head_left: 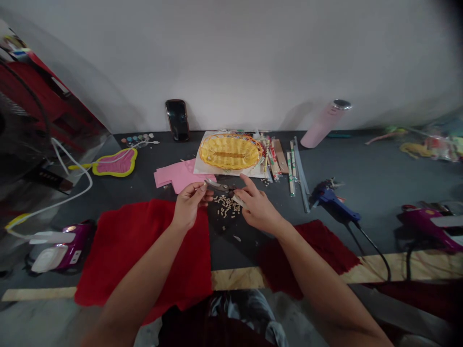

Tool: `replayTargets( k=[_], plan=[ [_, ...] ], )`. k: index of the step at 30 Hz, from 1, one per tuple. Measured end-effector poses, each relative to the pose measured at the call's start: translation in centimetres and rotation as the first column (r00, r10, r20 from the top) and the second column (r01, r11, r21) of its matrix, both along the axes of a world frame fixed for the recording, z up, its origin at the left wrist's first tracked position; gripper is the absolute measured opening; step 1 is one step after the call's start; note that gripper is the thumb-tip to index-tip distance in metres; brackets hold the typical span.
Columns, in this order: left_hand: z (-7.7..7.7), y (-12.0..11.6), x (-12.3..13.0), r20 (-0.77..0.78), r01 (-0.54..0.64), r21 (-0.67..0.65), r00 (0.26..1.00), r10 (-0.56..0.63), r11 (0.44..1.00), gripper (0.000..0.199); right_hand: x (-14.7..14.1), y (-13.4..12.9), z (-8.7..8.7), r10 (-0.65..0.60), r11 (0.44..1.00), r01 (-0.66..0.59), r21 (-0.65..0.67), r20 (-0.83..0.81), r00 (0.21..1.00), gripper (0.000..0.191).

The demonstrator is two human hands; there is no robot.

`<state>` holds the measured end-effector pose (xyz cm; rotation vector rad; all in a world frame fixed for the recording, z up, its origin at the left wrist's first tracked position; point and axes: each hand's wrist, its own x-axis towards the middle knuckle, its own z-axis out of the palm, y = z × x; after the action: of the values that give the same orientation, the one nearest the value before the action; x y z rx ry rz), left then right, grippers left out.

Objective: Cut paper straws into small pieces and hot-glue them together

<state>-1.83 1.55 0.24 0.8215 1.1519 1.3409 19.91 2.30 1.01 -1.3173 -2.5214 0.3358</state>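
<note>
Cutters (216,186) are gripped by the right hand (258,207), one finger extended, above the desk (231,253); a small pale piece (205,183) is pinched by the left hand (188,205) beside the cutters' tip; pale bits (227,206) are scattered below, a yellow basket (231,150) is placed behind

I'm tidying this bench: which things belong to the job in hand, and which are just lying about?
Likely in the job:
cutters, in the right hand
left hand, near their tip
small pale pieces, scattered close by

Apparently just lying about:
phone
pink bottle
yellow basket
</note>
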Motion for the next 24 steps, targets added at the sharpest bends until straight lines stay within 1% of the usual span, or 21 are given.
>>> replayTargets(
  k=[5,11,17,24],
  plan=[
    [-0.03,-0.02,0.01,-0.055,0.027,0.029,0.998,-0.025,0.999,0.030,-0.18,-0.26,0.50,-0.027,0.998,0.023,0.064,0.073,0.997,0.051],
    [-0.13,-0.04,0.16,-0.118,0.075,0.008,0.990,-0.073,0.997,0.033,-0.28,-0.27,0.58,-0.045,0.994,0.035,0.106,0.095,0.994,0.050],
    [-0.11,-0.02,0.23,-0.120,0.082,-0.007,0.989,-0.082,0.997,0.032,-0.31,-0.31,0.73,-0.039,0.993,0.027,0.115,0.100,0.994,0.047],
    [-0.07,0.02,0.14,-0.111,0.091,0.000,0.990,-0.091,0.996,0.030,-0.17,-0.25,0.62,-0.028,0.996,0.019,0.087,0.102,0.994,0.050]
  ],
)
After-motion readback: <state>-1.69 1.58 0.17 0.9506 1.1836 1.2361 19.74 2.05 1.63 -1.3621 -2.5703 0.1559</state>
